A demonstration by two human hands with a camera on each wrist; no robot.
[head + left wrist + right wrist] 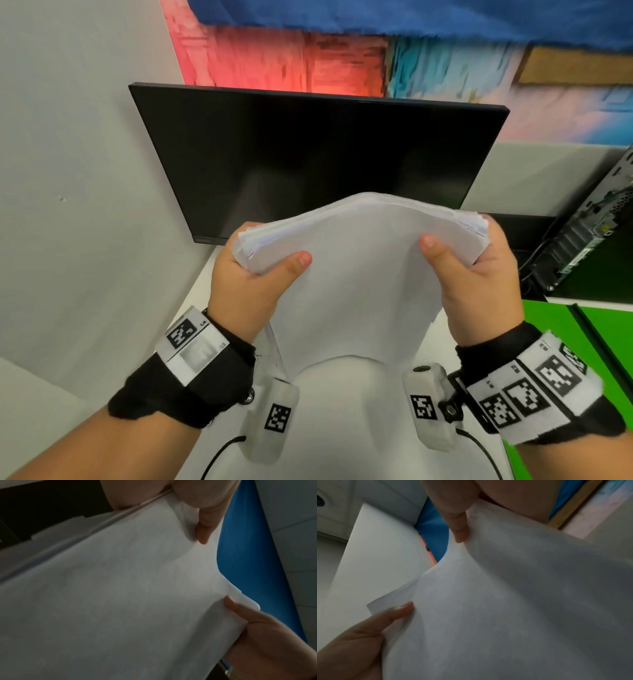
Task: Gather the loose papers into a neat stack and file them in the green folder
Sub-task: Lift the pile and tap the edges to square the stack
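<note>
We grip the paper stack in front of the monitor, left hand and right hand pinching opposite edges; light, floppy, sheets slip; we judge edge holds best.

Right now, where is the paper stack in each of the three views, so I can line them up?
Head: paper stack centre, bowed, held upright before the monitor.
Left wrist: fills the picture; left hand pinches its upper edge.
Right wrist: fills centre and right; right hand grips it on top.
Shared landmark: the thumbs pressed on the stack's near face.
</note>
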